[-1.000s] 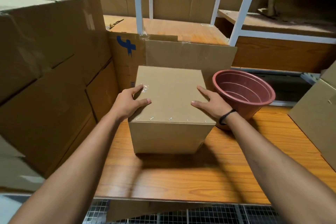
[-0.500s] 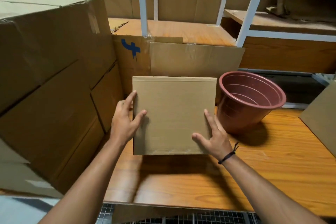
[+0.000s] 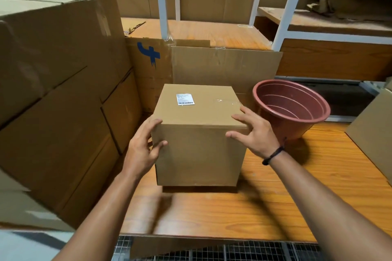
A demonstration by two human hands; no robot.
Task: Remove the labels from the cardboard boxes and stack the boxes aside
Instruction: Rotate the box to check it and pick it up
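A small brown cardboard box (image 3: pixel 197 150) stands on the wooden table (image 3: pixel 275 207) in the middle of the view. A white barcode label (image 3: pixel 185 99) is stuck on its top face, towards the far left, beside a strip of clear tape. My left hand (image 3: pixel 144 148) grips the box's near left edge, thumb on the front face. On the near right top corner rests my right hand (image 3: pixel 253 133), fingers spread over the edge; a dark band circles that wrist.
Large stacked cardboard boxes (image 3: pixel 55 91) fill the left side. A flattened box with a blue mark (image 3: pixel 203 65) leans behind. A reddish plastic pot (image 3: pixel 292 110) lies tilted to the right, another box (image 3: pixel 373 133) at the far right edge. White shelf posts (image 3: pixel 290 4) stand behind.
The box has been turned in my hands: half a second ago it was tipped up with a plain face towards me; now it stands with the labelled face on top.
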